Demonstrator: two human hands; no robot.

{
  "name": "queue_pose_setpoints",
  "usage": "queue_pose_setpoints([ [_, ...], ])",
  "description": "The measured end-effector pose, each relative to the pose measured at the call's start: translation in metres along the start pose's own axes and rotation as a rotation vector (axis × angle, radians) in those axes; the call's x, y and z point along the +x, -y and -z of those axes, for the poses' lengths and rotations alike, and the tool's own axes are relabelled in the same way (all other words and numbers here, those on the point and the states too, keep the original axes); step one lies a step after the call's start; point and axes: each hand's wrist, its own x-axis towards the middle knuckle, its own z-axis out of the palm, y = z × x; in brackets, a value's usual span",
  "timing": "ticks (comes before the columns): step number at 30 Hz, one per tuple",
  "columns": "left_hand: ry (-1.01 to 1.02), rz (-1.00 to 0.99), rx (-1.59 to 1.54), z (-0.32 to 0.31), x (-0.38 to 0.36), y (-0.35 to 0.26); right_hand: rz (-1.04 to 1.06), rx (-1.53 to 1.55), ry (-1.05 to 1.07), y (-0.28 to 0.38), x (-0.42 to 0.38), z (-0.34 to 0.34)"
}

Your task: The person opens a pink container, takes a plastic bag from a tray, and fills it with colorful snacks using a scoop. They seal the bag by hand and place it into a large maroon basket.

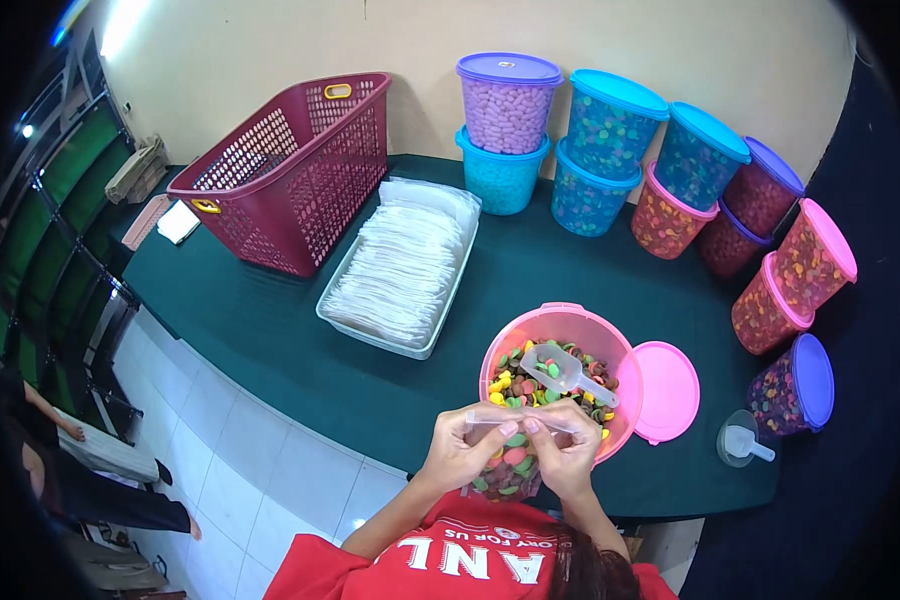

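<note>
A clear plastic bag (pixel 510 472) filled with colourful candies hangs between my two hands, close to my chest. My left hand (pixel 462 450) pinches the bag's top edge on one side. On the other side my right hand (pixel 567 447) pinches the same edge, thumbs nearly meeting. Just beyond my hands stands a pink tub (pixel 625 385) holding green, yellow, red and brown candies. A clear scoop (pixel 567 375) lies on those candies with a few pieces in its bowl. The tub's pink lid (pixel 674 392) lies beside it on the right.
On the dark green table (pixel 260 315) stand a maroon basket (pixel 315 205) and a white tray (pixel 425 350) of stacked plastic bags. Lidded candy tubs (pixel 510 115) line the back and right. A small bowl with a scoop (pixel 740 442) sits at right. Another person's legs (pixel 110 490) show at left.
</note>
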Motion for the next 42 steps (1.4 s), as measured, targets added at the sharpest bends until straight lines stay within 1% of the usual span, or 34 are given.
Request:
queue_pose_setpoints([
  [3, -0.003, -0.034, -0.021, -0.005, -0.004, -0.002, 0.026, -0.08, -0.023, 0.001, -0.003, 0.001],
  [5, -0.016, 0.034, 0.061, 0.001, -0.008, 0.003, -0.003, -0.018, 0.002, 0.001, -0.007, 0.0],
  [6, -0.009, 0.035, 0.06, 0.002, -0.01, 0.003, -0.002, -0.021, -0.004, 0.002, -0.006, 0.001],
  [8, -0.067, 0.061, 0.08, 0.004, -0.013, 0.0, 0.077, -0.107, 0.079, 0.005, -0.003, 0.003],
  [9, -0.056, -0.053, 0.19, 0.01, -0.014, 0.001, 0.072, -0.12, 0.121, 0.007, -0.004, 0.005],
  [10, -0.062, -0.057, 0.189, 0.015, -0.017, -0.004, 0.075, -0.12, 0.127, 0.008, -0.006, 0.007],
  [12, -0.043, 0.074, 0.307, 0.02, -0.031, -0.022, -0.001, -0.026, 0.182, 0.01, -0.011, 0.008],
  [13, -0.076, 0.23, 0.205, 0.021, -0.036, -0.031, 0.006, -0.02, 0.206, 0.012, -0.01, 0.008],
  [14, -0.103, 0.23, 0.203, 0.025, -0.04, -0.035, 0.003, -0.012, 0.231, 0.014, -0.01, 0.006],
  [16, -0.011, 0.023, 0.486, 0.037, -0.045, -0.042, -0.002, 0.052, 0.255, 0.015, -0.012, 0.0],
  [17, 0.004, -0.079, 0.466, 0.046, -0.048, -0.038, 0.007, 0.079, 0.277, 0.014, -0.012, -0.003],
  [18, -0.011, -0.077, 0.471, 0.055, -0.05, -0.04, 0.006, 0.088, 0.29, 0.016, -0.01, -0.006],
  [20, 0.157, -0.015, 0.363, 0.08, -0.049, -0.05, -0.105, 0.059, 0.452, 0.022, -0.001, -0.014],
  [21, 0.22, 0.138, 0.391, 0.096, -0.047, -0.062, -0.04, 0.017, 0.527, 0.022, 0.006, -0.02],
  [22, 0.221, 0.135, 0.401, 0.109, -0.045, -0.064, -0.033, 0.024, 0.524, 0.022, 0.01, -0.03],
  [24, 0.249, 0.031, 0.454, 0.139, -0.039, -0.063, 0.019, -0.058, 0.528, 0.019, 0.015, -0.056],
  [25, 0.187, -0.055, 0.524, 0.152, -0.036, -0.062, 0.026, -0.072, 0.47, 0.018, 0.018, -0.073],
  [26, 0.197, -0.059, 0.53, 0.167, -0.027, -0.063, 0.032, -0.07, 0.46, 0.016, 0.021, -0.092],
  [28, 0.112, -0.433, 0.667, 0.198, -0.01, -0.063, 0.006, -0.057, 0.322, 0.008, 0.025, -0.129],
  [29, 0.189, -0.334, 0.614, 0.222, -0.006, -0.062, 0.001, -0.057, 0.301, 0.002, 0.027, -0.145],
  [30, 0.189, -0.332, 0.614, 0.241, -0.001, -0.073, -0.001, -0.056, 0.302, -0.002, 0.028, -0.158],
  [32, 0.373, -0.2, 0.836, 0.277, 0.024, -0.107, -0.016, 0.026, 0.245, -0.01, 0.033, -0.175],
  [34, 0.265, -0.327, 0.996, 0.332, 0.058, -0.132, -0.035, -0.014, 0.217, -0.015, 0.034, -0.181],
  [35, 0.15, -0.417, 1.172, 0.354, 0.082, -0.153, -0.062, -0.029, 0.183, -0.018, 0.033, -0.181],
  [37, -0.121, -0.612, 1.293, 0.393, 0.133, -0.174, -0.12, -0.056, 0.092, -0.023, 0.027, -0.182],
  [38, -0.218, -0.661, 1.337, 0.41, 0.159, -0.178, -0.143, -0.072, 0.044, -0.024, 0.025, -0.181],
  [39, -0.247, -0.66, 1.462, 0.428, 0.178, -0.182, -0.192, -0.061, -0.015, -0.028, 0.021, -0.18],
  [40, -0.238, -0.596, 1.585, 0.438, 0.191, -0.185, -0.222, -0.089, -0.057, -0.029, 0.018, -0.179],
  [42, -0.126, -0.51, 1.645, 0.453, 0.205, -0.182, -0.246, -0.149, -0.124, -0.03, 0.016, -0.179],
])
